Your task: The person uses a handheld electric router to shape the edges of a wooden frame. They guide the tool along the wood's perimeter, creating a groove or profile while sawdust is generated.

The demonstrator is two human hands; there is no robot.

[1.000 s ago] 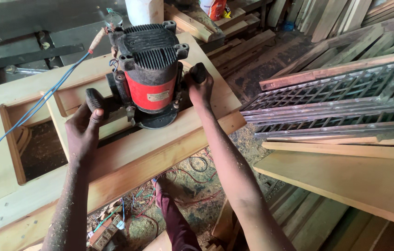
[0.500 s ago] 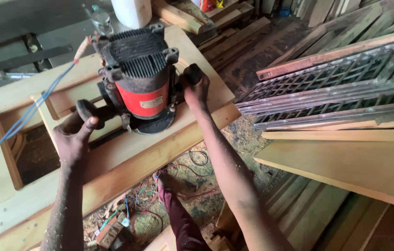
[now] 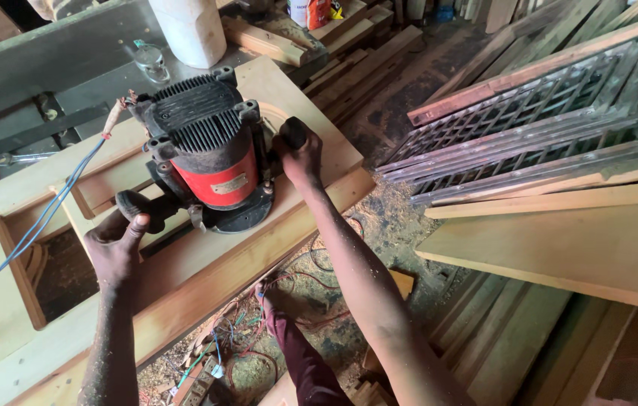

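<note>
label (image 3: 229,183): pale rectangle, red router body | packages (image 3: 311,11): red-white, top edge

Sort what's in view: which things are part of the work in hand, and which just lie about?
In use: router, left hand, right hand, door frame, blue cable.
Lying about: white jug, lattice panels, planks, glass.

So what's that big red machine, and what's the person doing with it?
It is a red and black power tool with a handle on each side, standing on a pale wooden frame laid flat. The person grips it with both hands: the left hand on the near knob, the right hand on the far knob. A blue cable runs off to the left. Sawdust and loose wires cover the floor below, and wooden lattice panels are stacked to the right.
</note>
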